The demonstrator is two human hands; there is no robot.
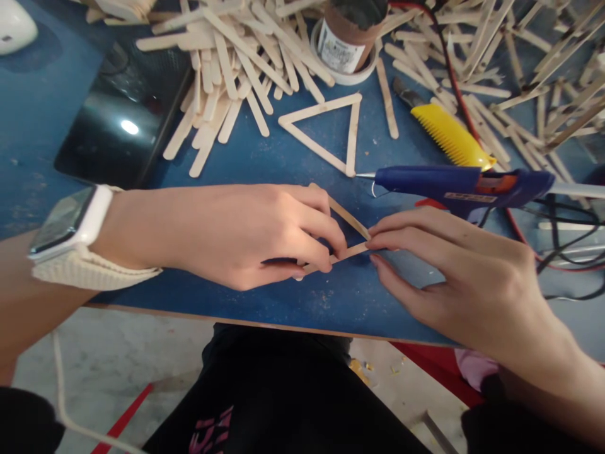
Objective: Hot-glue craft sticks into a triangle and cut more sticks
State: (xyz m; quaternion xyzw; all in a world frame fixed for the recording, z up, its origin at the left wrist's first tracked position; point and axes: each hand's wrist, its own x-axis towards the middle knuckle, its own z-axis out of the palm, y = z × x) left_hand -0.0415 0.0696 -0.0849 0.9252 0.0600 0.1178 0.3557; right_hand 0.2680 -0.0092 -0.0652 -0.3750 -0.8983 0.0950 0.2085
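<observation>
"Two hands, both busy?"
"Yep. Left hand, watch on wrist: fingers and thumb closed on the lower stick."
"Right hand?"
"Fingertips at the corner where lower stick and upper stick meet, thumb just below. Can't tell if it's actually pinching."
"Where's that pair?"
"Over the blue table, near the front edge, angled like a V, partly covered by the left hand."
"Nearby?"
"Stick triangle just beyond, flat. Glue gun to its right, nozzle at the triangle's near corner. Stick pile, jar farther back; phone left."
</observation>
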